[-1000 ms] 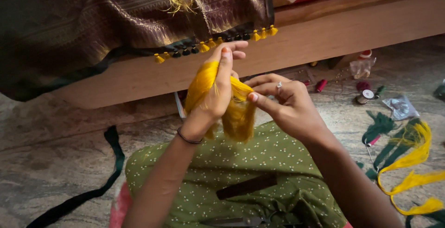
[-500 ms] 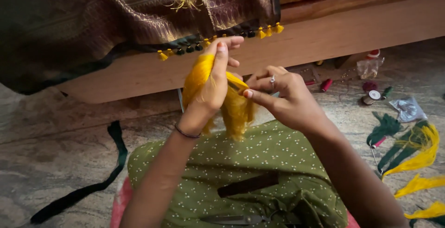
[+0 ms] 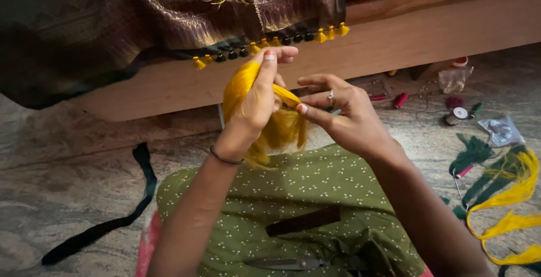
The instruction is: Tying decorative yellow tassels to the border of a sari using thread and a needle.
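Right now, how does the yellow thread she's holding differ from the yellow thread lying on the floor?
The held yellow thread is draped over the left hand, pinched by the right hand, and hangs bunched. The floor yellow thread lies untouched in long curved strands beside green thread. Both are bright yellow.

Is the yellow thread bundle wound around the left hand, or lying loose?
Wound: the yellow thread bundle wraps over the left hand, ends hanging below.

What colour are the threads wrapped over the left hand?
Bright yellow threads, draped over the left hand; clearest in the head view.
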